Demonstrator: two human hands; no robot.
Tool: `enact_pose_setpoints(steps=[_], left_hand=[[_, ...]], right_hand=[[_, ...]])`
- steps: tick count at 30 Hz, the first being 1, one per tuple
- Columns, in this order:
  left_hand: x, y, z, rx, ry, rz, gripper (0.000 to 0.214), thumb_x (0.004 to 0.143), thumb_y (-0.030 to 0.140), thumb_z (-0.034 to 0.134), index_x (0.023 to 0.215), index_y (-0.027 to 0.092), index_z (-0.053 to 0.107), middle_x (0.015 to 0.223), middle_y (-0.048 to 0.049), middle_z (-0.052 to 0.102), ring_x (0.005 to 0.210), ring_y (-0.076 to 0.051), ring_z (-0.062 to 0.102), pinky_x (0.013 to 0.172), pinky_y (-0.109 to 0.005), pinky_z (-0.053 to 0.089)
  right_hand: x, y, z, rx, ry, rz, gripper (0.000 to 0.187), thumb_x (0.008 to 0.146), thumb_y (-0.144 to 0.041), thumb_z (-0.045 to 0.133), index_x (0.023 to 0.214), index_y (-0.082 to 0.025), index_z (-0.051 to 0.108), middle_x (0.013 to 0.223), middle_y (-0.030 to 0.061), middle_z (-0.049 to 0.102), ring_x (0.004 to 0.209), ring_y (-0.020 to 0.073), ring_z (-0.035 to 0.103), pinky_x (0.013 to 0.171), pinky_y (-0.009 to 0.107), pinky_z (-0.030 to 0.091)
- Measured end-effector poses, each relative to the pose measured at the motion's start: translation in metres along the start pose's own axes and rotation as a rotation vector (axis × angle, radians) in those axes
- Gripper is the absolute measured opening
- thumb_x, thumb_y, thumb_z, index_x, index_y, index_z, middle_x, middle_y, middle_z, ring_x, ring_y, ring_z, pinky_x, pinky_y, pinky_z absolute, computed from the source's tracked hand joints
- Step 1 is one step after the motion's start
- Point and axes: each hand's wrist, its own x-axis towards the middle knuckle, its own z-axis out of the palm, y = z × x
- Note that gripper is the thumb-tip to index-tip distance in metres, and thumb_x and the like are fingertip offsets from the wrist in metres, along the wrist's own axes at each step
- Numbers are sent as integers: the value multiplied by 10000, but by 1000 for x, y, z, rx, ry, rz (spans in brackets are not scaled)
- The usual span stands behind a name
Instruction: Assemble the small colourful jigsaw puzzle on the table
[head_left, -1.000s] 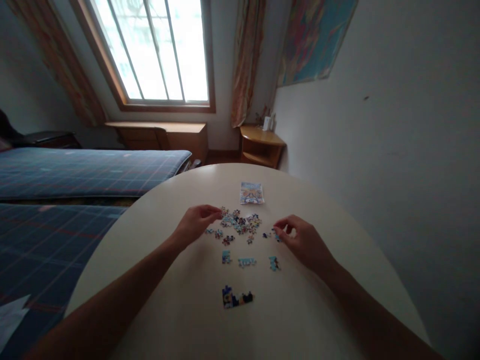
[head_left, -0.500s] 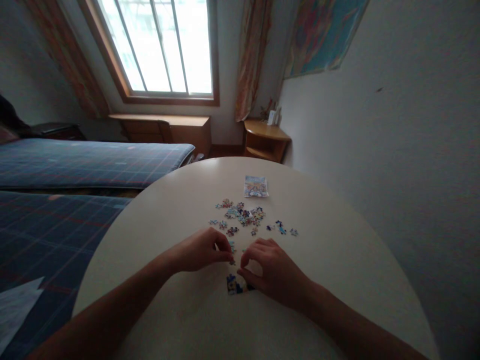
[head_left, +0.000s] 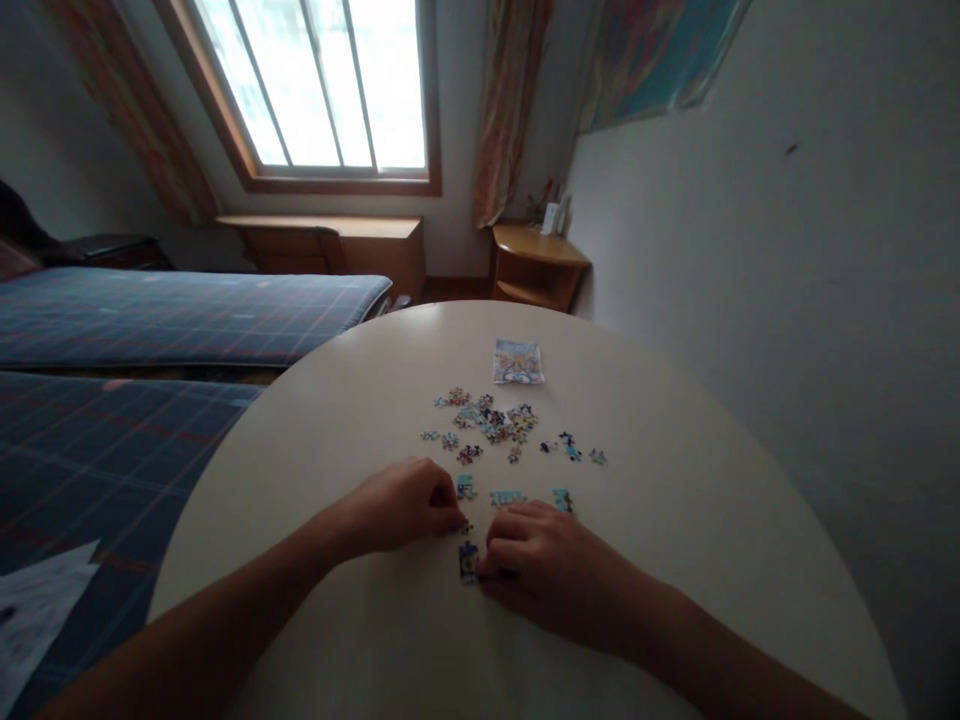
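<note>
My left hand point(head_left: 416, 505) is closed in a pinch, its fingertips at a small puzzle piece point(head_left: 466, 527). Just below that lies a dark blue joined strip of puzzle pieces point(head_left: 469, 565). My right hand point(head_left: 544, 555) has its fingers curled down onto the strip's right part, which it mostly covers. Past the hands are a light blue puzzle piece point(head_left: 466, 487), a short light blue joined strip point(head_left: 508, 498) and a corner-like blue piece point(head_left: 562, 499). The prints on the pieces are too small to read.
A loose pile of puzzle pieces point(head_left: 491, 422) lies farther back on the round white table point(head_left: 345, 400). Behind it is a printed picture packet point(head_left: 518, 362). Several stray pieces point(head_left: 570, 448) sit right of the pile. A plaid bed point(head_left: 150, 430) stands left, a wall right.
My right hand has lowered, its fingers closing onto the dark strip. The light blue pieces beyond it now show. My left hand stays nearly in place; the view has shifted slightly.
</note>
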Motion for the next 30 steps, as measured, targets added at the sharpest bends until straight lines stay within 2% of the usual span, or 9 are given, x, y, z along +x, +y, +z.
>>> enact_pose_setpoints(steps=[12,18,25,30], left_hand=[[-3,12,1,23,-10,30,257,787,366,581,789,177,756,662,-6,673,589,-109,517,514,-229,266],[-3,7,1,26,-36,57,273,791,373,568,760,163,740,605,14,616,557,-95,473,492,-224,259],[-4,6,-1,-12,-87,81,272,792,350,561,771,148,741,625,7,629,564,-93,468,497,-213,279],[-5,11,1,54,-31,72,227,785,345,592,770,172,738,619,3,639,543,-100,477,493,-223,262]], right_hand=[[0,-5,-3,-76,31,-2,63,886,-218,636,843,-212,681,847,8,672,810,150,602,757,299,425],[0,-7,-2,-104,37,-1,26,859,-190,655,839,-202,666,855,9,676,807,160,599,741,306,417],[-1,-8,-1,-115,62,-13,72,881,-201,621,820,-194,658,820,19,660,782,154,588,729,305,419],[-1,-9,0,-143,60,-13,44,876,-191,623,854,-194,661,841,25,667,792,167,601,728,313,440]])
